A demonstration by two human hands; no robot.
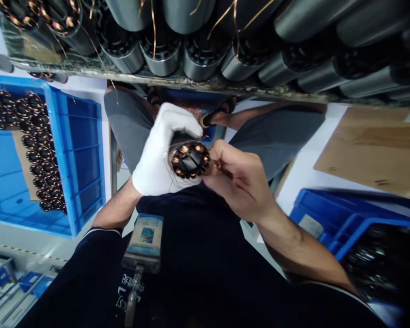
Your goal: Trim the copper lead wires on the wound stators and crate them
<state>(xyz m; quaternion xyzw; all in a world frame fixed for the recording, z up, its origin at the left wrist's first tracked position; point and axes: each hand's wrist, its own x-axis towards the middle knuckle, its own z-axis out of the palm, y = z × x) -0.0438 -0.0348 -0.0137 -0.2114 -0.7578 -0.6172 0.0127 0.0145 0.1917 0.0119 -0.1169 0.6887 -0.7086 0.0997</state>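
**Stator held at lap height, crates on both sides**

Between my two hands, just above my lap, sits a motor stator, its round end facing the camera with copper windings ringed about a dark core. My left hand, in a white glove, is wrapped closed around the stator's metal body from the left and over the top. My bare right hand is curled in from the right, thumb and forefinger pinched against the winding end; a bit of copper wire shows at the fingertips, though I cannot tell exactly how it is gripped.

To my left on the floor stands a blue crate. It holds many dark stators packed upright in close rows along its far side, their copper-wound ends up, with brown cardboard showing beneath them. To my lower right a second blue crate holds more dark parts, too blurred to make out.

Across the top of the view, a desk edge carries a row of grey metal stator tubes lying side by side, open ends towards me, with loose copper strands trailing over them. A flat sheet of cardboard lies at the right.
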